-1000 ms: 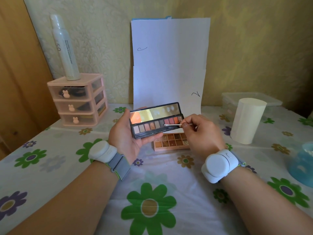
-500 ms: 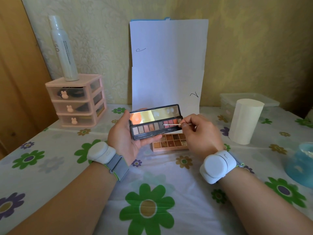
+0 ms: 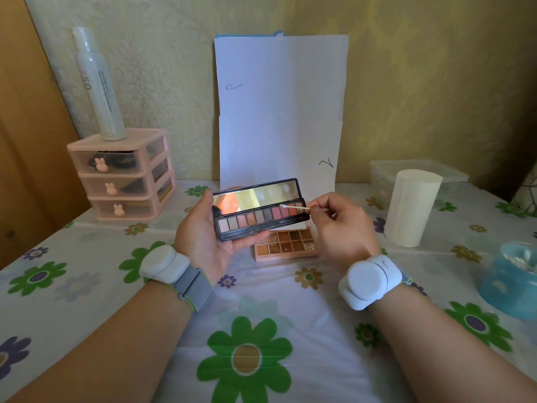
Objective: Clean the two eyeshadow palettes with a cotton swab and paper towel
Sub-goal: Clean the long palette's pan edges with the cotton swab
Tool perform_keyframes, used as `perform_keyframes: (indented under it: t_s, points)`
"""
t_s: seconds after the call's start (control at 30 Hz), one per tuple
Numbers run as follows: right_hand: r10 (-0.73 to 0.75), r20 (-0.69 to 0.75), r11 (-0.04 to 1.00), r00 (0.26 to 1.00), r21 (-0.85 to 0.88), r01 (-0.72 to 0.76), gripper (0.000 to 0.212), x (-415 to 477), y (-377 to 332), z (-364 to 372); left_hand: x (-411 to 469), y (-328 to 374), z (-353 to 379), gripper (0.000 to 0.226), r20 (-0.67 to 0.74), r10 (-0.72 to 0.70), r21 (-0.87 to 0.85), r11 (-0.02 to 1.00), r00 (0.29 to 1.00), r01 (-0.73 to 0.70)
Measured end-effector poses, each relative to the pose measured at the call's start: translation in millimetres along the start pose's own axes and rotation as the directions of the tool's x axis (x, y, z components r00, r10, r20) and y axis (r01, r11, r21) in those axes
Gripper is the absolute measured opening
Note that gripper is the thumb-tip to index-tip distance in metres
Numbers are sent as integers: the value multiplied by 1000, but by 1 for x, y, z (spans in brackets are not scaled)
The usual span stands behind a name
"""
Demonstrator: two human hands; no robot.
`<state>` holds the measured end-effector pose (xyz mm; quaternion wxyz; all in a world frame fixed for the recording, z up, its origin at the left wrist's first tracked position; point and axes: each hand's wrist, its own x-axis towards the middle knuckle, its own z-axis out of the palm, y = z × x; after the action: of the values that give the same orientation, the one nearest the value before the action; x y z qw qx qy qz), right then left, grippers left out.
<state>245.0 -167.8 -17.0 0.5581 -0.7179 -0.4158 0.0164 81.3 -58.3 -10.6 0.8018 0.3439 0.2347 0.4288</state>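
The flowered surface fills your view, with white paper sheets propped against the wall behind it. At far left a pink drawer unit carries an upright white spray bottle. To your right the paper towel roll stands on end, and nearer you is a blue bowl of swabs. Your left hand cradles the open black palette above the surface, fingers curled round its edges and mirror lid tilted up. The peach palette lies open on the surface just behind. Your right hand has its fingers pinched together on the cotton swab, whose tip rests at the black palette's reddish pans.
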Motion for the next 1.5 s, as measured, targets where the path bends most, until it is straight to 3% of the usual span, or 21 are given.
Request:
perform_keyframes:
  t_s: [0.27, 1.5]
  points:
    - [-10, -15, 997, 1000, -72, 9, 17, 2, 2, 1, 1, 0, -2, 45, 24, 11, 4, 1000, 1000, -11]
    - [-51, 30, 993, 998, -103, 54, 22, 0, 2, 0, 0, 0, -2, 45, 18, 4, -11, 1000, 1000, -4]
